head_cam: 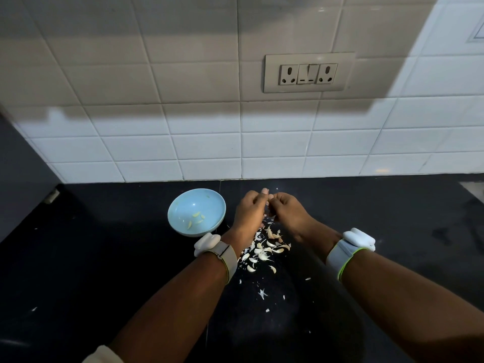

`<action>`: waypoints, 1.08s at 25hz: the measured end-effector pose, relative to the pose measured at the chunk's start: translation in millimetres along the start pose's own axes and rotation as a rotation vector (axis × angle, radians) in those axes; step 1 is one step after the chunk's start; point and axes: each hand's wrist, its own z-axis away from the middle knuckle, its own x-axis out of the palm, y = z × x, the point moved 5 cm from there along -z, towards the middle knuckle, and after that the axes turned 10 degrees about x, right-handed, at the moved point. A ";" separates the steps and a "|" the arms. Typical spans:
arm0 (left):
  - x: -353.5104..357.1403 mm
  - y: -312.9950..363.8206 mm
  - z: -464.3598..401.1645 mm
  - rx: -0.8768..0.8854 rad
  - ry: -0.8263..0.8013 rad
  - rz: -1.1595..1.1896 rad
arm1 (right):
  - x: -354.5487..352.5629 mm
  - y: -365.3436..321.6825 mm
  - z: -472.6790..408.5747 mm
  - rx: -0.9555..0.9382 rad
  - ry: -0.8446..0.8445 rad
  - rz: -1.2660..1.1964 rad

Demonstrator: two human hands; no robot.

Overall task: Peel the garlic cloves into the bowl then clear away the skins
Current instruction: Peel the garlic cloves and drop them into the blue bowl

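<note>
Left hand (250,209) and right hand (286,209) meet above the black stone counter (104,258), fingers curled, together pinching a small pale garlic clove (269,197), largely hidden. Beneath them lies a scatter of white papery skins (262,251). Just left stands a light blue round bowl (183,205) holding peeled cloves (195,218).

Whatever the left hand (250,209) and right hand (286,209) pinch between them is hidden by curled fingers; it may be a garlic clove. The pale bits in the bowl (196,212) are too small to tell. Both elbows are cut off by the lower edge. The left wrist covers part of the skins (262,251).
</note>
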 end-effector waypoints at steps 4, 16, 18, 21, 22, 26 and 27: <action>2.5 1.3 -2.6 0.061 -0.012 0.022 | 5.2 -0.3 2.6 0.065 -0.032 -0.045; 3.7 3.9 -1.4 0.067 -0.004 0.063 | -6.1 3.2 5.7 0.258 0.022 -0.374; 2.7 3.0 -2.5 0.075 0.000 0.022 | -3.2 -0.9 7.8 0.192 -0.050 -0.392; 3.0 1.4 -3.7 0.074 0.006 -0.004 | -2.0 -5.7 8.2 0.117 -0.043 -0.374; 3.6 2.1 -2.9 0.058 0.002 0.016 | -2.2 -8.1 8.9 0.102 -0.025 -0.388; 6.5 3.8 -3.2 -0.102 -0.007 0.173 | -3.5 -17.2 9.0 -0.015 0.014 -0.342; 6.2 3.6 -3.8 -0.138 -0.015 0.193 | -3.6 -18.0 7.3 -0.047 0.034 -0.302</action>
